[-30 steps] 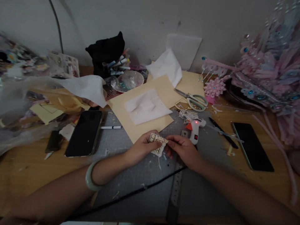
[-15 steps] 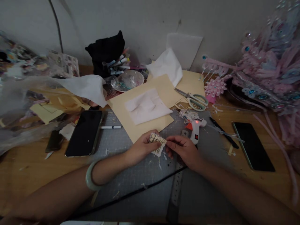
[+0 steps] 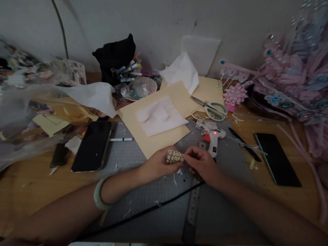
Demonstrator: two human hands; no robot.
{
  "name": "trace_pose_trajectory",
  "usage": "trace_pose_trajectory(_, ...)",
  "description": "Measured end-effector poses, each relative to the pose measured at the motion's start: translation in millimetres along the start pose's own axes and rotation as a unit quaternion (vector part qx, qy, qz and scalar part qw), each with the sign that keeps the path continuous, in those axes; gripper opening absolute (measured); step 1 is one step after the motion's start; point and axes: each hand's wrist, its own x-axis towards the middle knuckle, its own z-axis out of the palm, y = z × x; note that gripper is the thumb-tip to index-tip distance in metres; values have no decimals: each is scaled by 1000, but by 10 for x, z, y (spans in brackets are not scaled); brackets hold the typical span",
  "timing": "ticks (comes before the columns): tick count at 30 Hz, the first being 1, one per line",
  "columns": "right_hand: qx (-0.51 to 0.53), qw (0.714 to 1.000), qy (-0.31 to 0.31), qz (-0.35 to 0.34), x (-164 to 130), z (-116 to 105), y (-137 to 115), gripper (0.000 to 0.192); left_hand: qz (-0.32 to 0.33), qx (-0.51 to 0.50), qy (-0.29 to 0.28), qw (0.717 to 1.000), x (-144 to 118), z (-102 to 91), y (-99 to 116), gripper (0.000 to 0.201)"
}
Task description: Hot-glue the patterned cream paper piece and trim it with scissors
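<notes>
Patterned card (image 3: 174, 156) pinched between left hand (image 3: 156, 165) and right hand (image 3: 202, 164), above mat (image 3: 153, 205); both hands clamped on card.

Readable text: I find none anywhere on my view.
Patterned card piece (image 3: 174, 156): black looped line drawing only, no letters that I can make out.
Cutting mat (image 3: 153, 191): faint grid lines; any numerals are too blurred for me to read.
Steel ruler (image 3: 191, 212): graduation marks possibly present, illegible at this size.
Glue gun (image 3: 213, 139): a red lamp lit, a small red patch on the grip; no brand legible.
</notes>
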Motion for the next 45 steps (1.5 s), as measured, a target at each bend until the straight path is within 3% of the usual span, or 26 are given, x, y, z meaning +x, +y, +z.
trace_pose_trajectory(8,107,993,-55,8,11,-26,35,17,-4,-57,-3,998,8,-20,8,18)
trace_pose_trajectory(13,173,983,-59,24,26,-47,46,22,-17,-89,16,996,29,-48,19,21)
trace_pose_trajectory(18,113,991,-64,24,27,-32,40,14,-16,-74,17,997,32,-54,17,20)
trace_pose_trajectory(23,51,996,-73,3,13,-14,23,19,-24,-74,32,996,23,-39,34,20)
trace_pose_trajectory(31,27,997,-68,-16,29,-12,72,19,-16,-55,7,998,20,-50,8,19)
trace_pose_trajectory(39,-67,993,-48,-83,-26,2,116,13,-24,-55,16,998,24,-41,-18,18)
trace_pose_trajectory(45,-98,989,-57,-91,-25,-7,115,14,-31,-64,12,997,14,-49,3,13)
